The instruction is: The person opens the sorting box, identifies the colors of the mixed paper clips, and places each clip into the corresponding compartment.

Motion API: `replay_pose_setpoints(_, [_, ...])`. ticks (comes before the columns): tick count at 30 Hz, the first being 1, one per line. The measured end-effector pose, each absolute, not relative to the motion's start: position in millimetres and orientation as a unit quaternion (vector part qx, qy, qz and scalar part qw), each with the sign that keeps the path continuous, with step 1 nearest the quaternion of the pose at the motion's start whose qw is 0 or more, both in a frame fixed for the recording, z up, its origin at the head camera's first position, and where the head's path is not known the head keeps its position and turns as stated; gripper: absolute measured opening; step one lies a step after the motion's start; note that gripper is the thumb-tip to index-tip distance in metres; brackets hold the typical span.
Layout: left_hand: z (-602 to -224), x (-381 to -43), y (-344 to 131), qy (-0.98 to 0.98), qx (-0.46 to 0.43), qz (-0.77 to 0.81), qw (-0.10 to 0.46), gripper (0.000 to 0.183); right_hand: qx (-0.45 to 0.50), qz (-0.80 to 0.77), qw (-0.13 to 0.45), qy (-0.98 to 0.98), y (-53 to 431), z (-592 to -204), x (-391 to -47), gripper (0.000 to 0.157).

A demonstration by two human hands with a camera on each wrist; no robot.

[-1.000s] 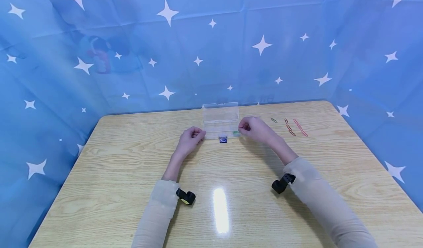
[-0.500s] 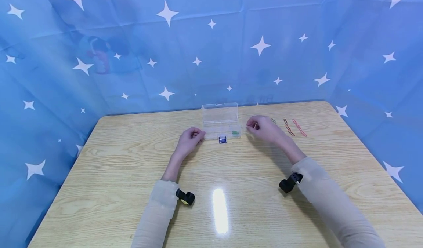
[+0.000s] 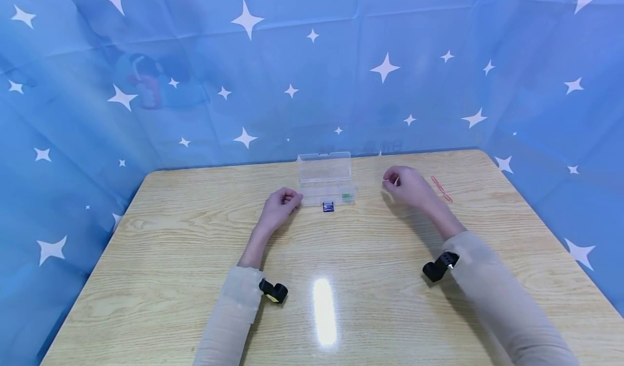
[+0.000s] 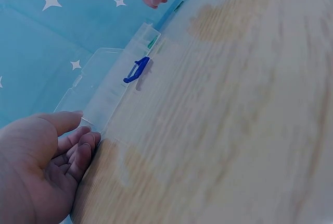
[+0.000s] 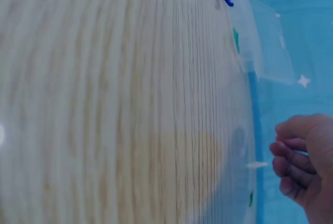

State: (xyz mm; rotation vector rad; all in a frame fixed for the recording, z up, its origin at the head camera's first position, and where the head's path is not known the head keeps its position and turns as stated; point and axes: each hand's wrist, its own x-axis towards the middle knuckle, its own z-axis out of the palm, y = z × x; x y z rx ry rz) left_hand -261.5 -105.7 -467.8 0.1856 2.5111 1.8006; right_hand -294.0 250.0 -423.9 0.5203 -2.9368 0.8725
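A clear plastic box (image 3: 324, 167) stands with its hinged lid raised, a blue clasp (image 3: 328, 207) sticking out at its front. Green paper clips (image 3: 347, 197) lie in its right compartment. My left hand (image 3: 278, 208) pinches the box's left end between thumb and fingers. To the right of the box, my right hand (image 3: 408, 186) hovers over the table with loosely curled fingers, nothing visible between them. A single green paper clip (image 5: 251, 199) lies on the table below this hand in the right wrist view; in the head view the hand hides it.
Pink paper clips (image 3: 441, 189) lie in a row on the table (image 3: 219, 236), right of my right hand. A blue cloth (image 3: 205, 84) with white stars hangs behind the table's back edge.
My right hand has moved right from the box's right compartment and now covers the green and reddish-brown paper clips in the head view. My left hand has stayed at the box.
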Motion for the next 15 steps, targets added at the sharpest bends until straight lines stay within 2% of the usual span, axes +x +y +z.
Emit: replay_pose_setpoints(15, [-468,-261,-106,0.810,0.063,0.582,0.022,0.020,0.117,0.261,0.043,-0.957,281,-430,-298,0.025])
